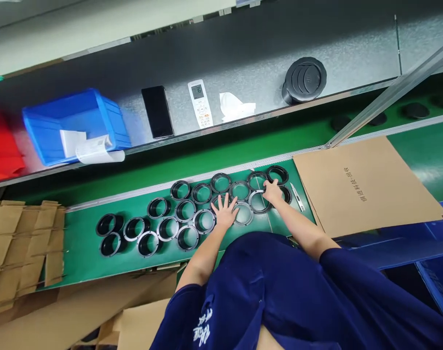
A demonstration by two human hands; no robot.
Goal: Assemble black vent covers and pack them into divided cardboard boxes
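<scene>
Several round, hollow black rings (185, 238) stand in loose rows on the green tabletop, their open ends facing up. My left hand (225, 212) lies with fingers spread over the rings in the middle, touching their rims; it partly covers one black ring. At the right end of the group, my right hand (273, 191) has its fingers closed at the rim of a black ring (260, 201). Another ring just right of that hand is partly hidden by it. A slim silver cutter-like tool (298, 197) lies to the right of the rings.
Flat cardboard (367, 189) lies on the right; cardboard dividers (17, 248) stand at the left. The raised shelf holds a blue bin (114, 124), a phone (158, 112), a remote control (200, 103), tissue (236, 108) and a black round vent (304, 80). A metal post (389, 97) slants at right.
</scene>
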